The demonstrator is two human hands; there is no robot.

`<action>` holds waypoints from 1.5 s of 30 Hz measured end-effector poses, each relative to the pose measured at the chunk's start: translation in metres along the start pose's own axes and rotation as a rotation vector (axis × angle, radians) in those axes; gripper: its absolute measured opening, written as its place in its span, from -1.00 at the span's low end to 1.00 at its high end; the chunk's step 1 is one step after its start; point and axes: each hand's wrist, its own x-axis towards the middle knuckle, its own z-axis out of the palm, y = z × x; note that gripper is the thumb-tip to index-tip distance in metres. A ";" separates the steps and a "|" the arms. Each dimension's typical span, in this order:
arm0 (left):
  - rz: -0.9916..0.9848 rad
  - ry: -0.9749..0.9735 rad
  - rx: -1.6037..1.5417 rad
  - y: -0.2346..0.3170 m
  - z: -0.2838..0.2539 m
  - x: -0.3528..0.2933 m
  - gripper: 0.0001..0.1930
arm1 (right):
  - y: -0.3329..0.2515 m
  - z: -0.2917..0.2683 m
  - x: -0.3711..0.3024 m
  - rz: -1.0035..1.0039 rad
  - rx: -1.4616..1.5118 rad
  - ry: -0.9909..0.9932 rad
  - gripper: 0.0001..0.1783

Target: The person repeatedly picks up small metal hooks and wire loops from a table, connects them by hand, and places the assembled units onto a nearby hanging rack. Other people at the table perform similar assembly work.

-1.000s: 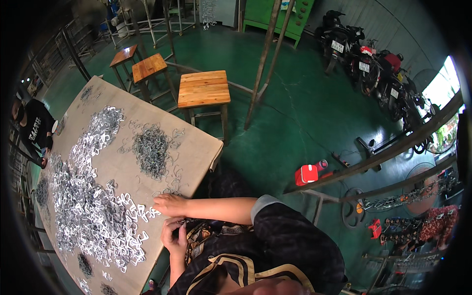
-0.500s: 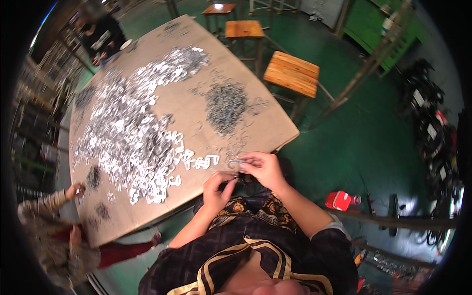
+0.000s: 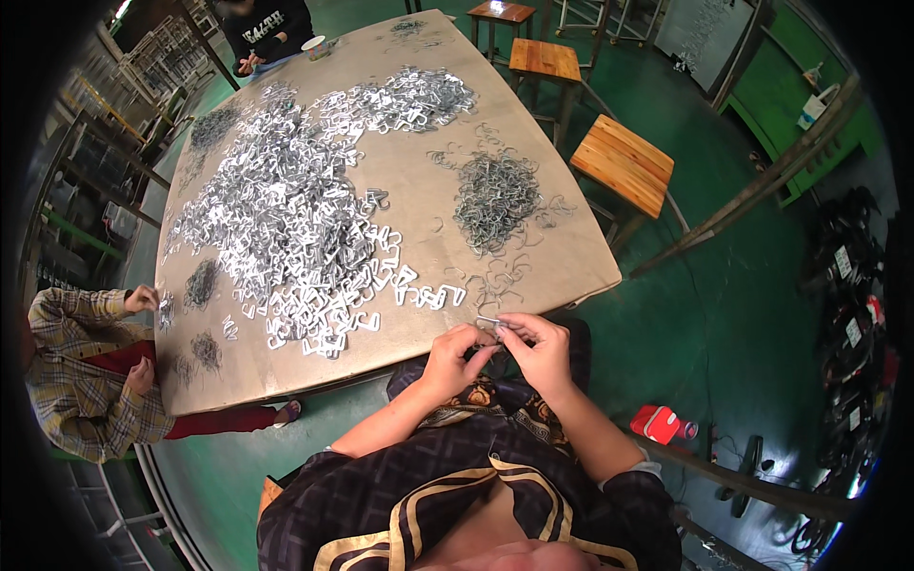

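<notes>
Both hands meet just off the near edge of the table, fingertips almost touching. My right hand (image 3: 541, 354) pinches a small silver metal hook (image 3: 488, 320) between thumb and fingers. My left hand (image 3: 455, 364) is closed in a pinch close beside it; what its fingertips hold is too small to make out. On the table ahead lies a large heap of shiny bent metal hooks (image 3: 295, 205), with a few stray ones (image 3: 438, 296) trailing toward my hands. To the right of that heap is a pile of thin, dark wire clips (image 3: 497, 198), some scattered toward the near edge.
The brown-covered table (image 3: 409, 181) has smaller dark piles (image 3: 201, 284) at its left. A co-worker in a plaid shirt (image 3: 90, 362) sits on the left, another in a black top (image 3: 267, 33) at the far end. Wooden stools (image 3: 624, 164) line the right side. A red box (image 3: 657, 423) is on the floor.
My hands have come closer together, the left moving up and right to meet the right. The whole view has shifted, with the table appearing farther right and higher.
</notes>
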 end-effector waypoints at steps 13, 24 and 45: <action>0.164 0.019 0.758 -0.058 -0.043 0.069 -0.90 | -0.005 -0.007 -0.009 -0.182 -0.166 0.057 -0.82; 0.095 -0.218 1.003 -0.069 -0.035 0.100 -0.91 | -0.004 -0.009 -0.012 -0.123 -0.159 0.035 -0.68; 0.045 -0.157 -0.192 0.025 -0.025 0.031 -0.85 | -0.004 -0.005 -0.014 -0.206 -0.165 -0.044 -0.47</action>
